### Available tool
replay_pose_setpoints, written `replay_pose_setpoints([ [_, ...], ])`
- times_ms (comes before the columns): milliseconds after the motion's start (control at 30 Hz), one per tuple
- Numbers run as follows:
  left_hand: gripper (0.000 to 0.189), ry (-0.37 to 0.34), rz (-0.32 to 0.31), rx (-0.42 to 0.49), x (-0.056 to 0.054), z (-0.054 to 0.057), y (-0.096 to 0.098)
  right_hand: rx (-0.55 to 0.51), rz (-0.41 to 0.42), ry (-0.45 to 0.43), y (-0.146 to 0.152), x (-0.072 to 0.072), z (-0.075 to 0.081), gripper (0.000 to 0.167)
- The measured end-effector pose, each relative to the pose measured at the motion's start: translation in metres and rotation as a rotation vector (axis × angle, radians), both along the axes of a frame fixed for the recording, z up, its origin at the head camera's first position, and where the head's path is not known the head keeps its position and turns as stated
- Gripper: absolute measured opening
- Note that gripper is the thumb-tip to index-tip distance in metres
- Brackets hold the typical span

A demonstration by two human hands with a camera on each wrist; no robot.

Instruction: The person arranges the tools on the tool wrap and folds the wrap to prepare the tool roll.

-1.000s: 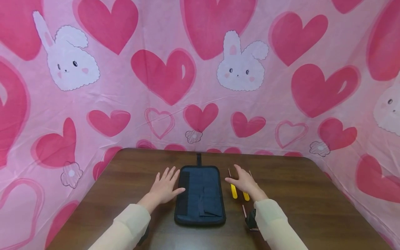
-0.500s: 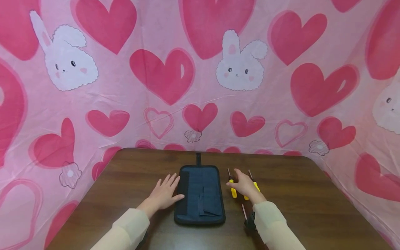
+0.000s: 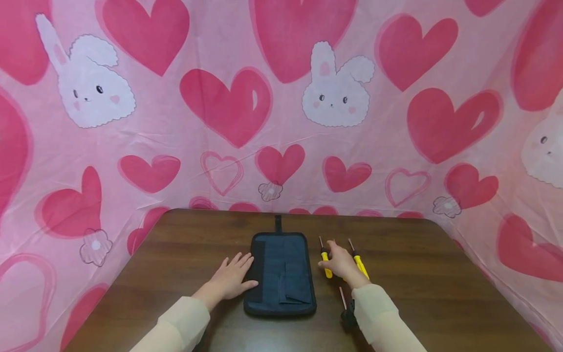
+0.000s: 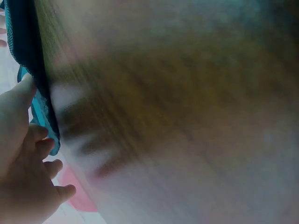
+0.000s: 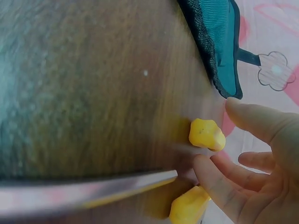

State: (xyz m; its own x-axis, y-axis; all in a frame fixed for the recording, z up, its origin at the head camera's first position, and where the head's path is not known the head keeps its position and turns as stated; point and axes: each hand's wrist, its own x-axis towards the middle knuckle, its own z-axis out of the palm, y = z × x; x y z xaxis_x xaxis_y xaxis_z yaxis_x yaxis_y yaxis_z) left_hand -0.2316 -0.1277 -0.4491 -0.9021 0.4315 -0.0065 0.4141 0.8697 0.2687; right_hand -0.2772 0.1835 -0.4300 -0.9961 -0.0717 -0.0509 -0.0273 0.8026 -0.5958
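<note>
My left hand (image 3: pixel 228 279) lies with straight, spread fingers at the left edge of a dark blue fabric tool pouch (image 3: pixel 295 259), its thumb over the border. The pouch is flat on the table, with black trim, a folded flap at the lower right and a strap at the far end. My right hand (image 3: pixel 343 261) is over the yellow-handled screwdrivers, fingers loosely bent. One screwdriver (image 3: pixel 327 269) shows at its left, another (image 3: pixel 359 264) at its right; more yellow peeks from under the palm. In the right wrist view, thumb and fingers stand apart around a yellow handle end (image 5: pixel 205 134).
A brown wooden table (image 3: pixel 418 283) carries everything. Patterned pink cloth (image 3: pixel 246 112) with hearts and rabbits hangs behind and at the sides. A thin shiny strip (image 3: pixel 343 297) and a black device (image 3: pixel 349 317) are beside the right wrist.
My right hand has come down and slightly nearer me over the screwdrivers, uncovering the right one. My left hand has slid a little toward me along the pouch's edge.
</note>
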Motion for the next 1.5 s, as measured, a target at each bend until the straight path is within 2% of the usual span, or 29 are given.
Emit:
replay_pose_setpoints([
  [233,0.069,-0.016,0.005,0.006,0.001,0.0,0.0,0.026,-0.018,-0.012,-0.002,-0.002,-0.003,0.057],
  [400,0.068,-0.031,0.012,0.015,0.002,0.001,0.0,0.007,-0.031,-0.047,-0.002,-0.003,-0.006,0.05],
  [700,0.068,-0.028,0.017,0.001,0.003,-0.001,0.001,-0.002,-0.013,-0.069,0.0,-0.003,-0.006,0.04],
  [1000,0.068,-0.022,0.016,-0.028,0.002,-0.001,0.002,0.004,0.026,0.024,0.0,-0.003,0.001,0.036],
  [1267,0.068,-0.021,0.025,-0.029,0.003,0.001,0.004,-0.001,0.085,0.098,-0.005,-0.004,0.008,0.025],
  [1500,0.068,-0.019,0.029,-0.044,0.004,0.002,0.004,-0.057,0.17,0.099,-0.014,-0.002,0.014,0.017],
])
